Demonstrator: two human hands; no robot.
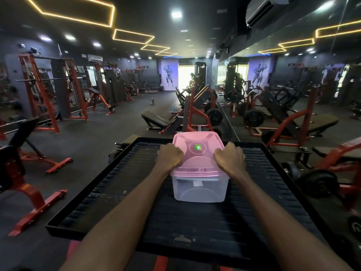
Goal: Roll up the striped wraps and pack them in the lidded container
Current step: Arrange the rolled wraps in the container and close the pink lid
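Note:
A clear plastic container with a pink lid stands on a black ribbed platform. My left hand grips the lid's left edge with curled fingers. My right hand grips the lid's right edge the same way. The lid sits on the container. Through the clear front wall I make out no contents. No striped wraps are in view.
The platform has a raised black rim and belongs to a red-framed gym machine. Red and black benches, racks and weight plates fill the room. A mirror wall runs along the right.

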